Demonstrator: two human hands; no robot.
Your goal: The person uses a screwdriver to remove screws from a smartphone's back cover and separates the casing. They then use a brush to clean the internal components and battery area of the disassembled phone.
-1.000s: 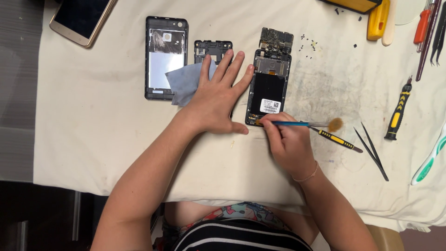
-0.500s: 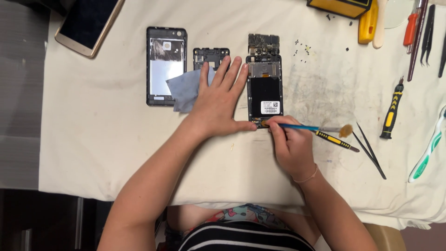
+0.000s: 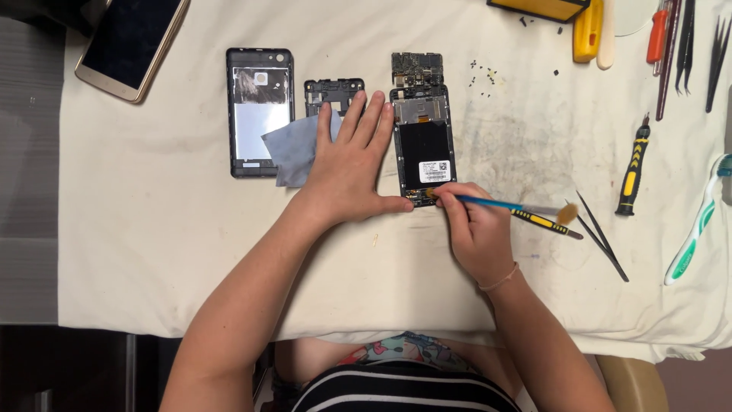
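Two bare hands work at the centre of a cloth-covered table (image 3: 152, 229). Left hand (image 3: 352, 164) lies flat, fingers spread and holding nothing, its thumb against the lower left edge of the opened phone chassis (image 3: 423, 145); its fingers partly cover a grey wiping cloth (image 3: 293, 149). Right hand (image 3: 476, 229) is closed in a pinch on a blue-handled brush (image 3: 496, 204), whose inner end touches the chassis's bottom end, bristle tuft pointing right. A circuit board (image 3: 416, 70) sits just above the chassis. Upper left of centre: a rear phone cover (image 3: 259, 111) and a small black frame (image 3: 333, 93). Tweezers (image 3: 602, 236) and a yellow-black screwdriver (image 3: 633, 172) lie at right. A gold smartphone (image 3: 130, 46) occupies the upper left corner.
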